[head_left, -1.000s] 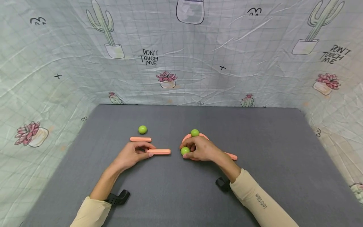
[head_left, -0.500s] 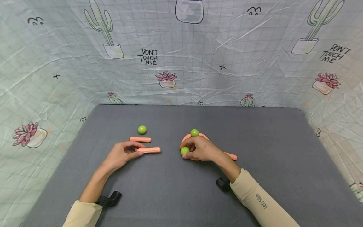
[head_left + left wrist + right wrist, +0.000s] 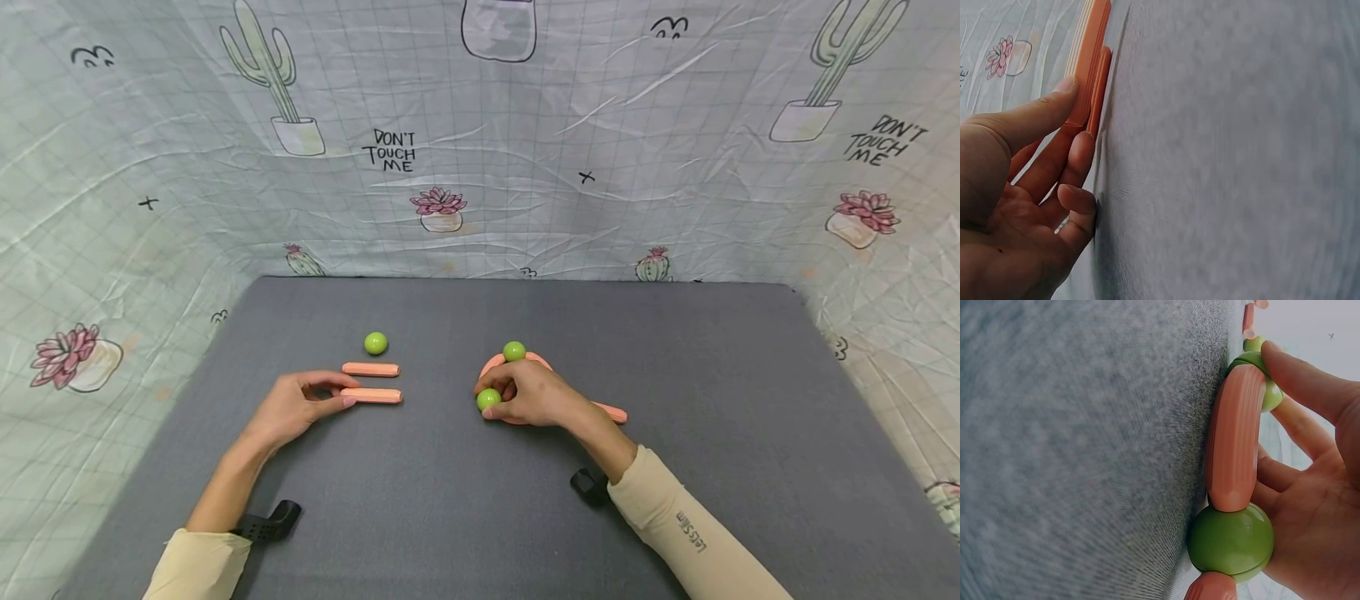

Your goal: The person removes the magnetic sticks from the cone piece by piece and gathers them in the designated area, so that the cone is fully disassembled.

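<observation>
In the head view my left hand (image 3: 296, 408) pinches the left end of an orange ribbed stick (image 3: 377, 396) between thumb and fingers. Just behind it lies a second orange stick (image 3: 371, 369), parallel to the first. My right hand (image 3: 534, 393) pinches a green ball (image 3: 488, 400) on the near left of a ring of curved orange pieces, which it partly hides. Another green ball (image 3: 514, 351) sits at the ring's far side. From under the right wrist an orange stick (image 3: 611, 413) sticks out. The right wrist view shows a curved orange piece (image 3: 1234, 437) joined to a green ball (image 3: 1230, 542).
A loose green ball (image 3: 376, 342) lies behind the two left sticks. Everything rests on a dark grey table (image 3: 450, 517). Hanging cloth (image 3: 510, 225) with printed cacti surrounds its back and sides.
My left hand has moved left with the orange stick, which now lies in line with the stick behind it. The right hand has stayed in place on the green ball.
</observation>
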`<state>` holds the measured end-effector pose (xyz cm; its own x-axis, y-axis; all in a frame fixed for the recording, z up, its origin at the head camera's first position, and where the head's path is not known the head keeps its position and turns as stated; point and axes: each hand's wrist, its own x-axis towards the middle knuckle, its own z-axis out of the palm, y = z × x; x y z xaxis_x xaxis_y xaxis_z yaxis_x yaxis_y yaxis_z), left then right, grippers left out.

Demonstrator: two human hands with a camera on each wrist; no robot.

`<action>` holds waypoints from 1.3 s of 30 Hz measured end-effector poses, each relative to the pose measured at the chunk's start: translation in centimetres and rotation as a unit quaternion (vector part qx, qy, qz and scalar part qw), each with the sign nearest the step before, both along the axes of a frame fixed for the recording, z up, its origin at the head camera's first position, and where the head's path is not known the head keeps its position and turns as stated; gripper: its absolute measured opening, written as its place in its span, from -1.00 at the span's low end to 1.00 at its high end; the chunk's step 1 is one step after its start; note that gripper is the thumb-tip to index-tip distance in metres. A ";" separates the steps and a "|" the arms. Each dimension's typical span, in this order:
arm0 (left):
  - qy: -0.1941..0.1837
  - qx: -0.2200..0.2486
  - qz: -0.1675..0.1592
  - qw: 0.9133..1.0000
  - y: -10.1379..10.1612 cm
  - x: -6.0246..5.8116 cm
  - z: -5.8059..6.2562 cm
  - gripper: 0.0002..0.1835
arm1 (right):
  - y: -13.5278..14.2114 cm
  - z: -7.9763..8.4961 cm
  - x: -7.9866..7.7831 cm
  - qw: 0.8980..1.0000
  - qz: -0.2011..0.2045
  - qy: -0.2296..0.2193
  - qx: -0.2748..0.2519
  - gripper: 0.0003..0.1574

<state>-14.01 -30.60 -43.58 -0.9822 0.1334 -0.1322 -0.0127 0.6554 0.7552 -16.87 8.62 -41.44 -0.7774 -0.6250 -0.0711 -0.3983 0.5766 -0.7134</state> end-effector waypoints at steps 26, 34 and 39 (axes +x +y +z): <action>0.024 -0.028 0.013 0.999 -0.2 -0.5 -0.4 -0.68 | 0.2 0.1 -0.1 1.000 -0.005 -0.003 -0.004 -0.64; 0.014 -0.028 0.013 0.999 -0.1 -0.3 -0.1 -0.54 | 0.4 -0.1 0.0 0.999 0.016 0.011 -0.026 -0.59; 0.017 -0.031 0.026 0.999 0.2 -0.1 0.4 -0.52 | 0.9 0.0 0.0 0.999 0.004 -0.001 -0.048 -0.60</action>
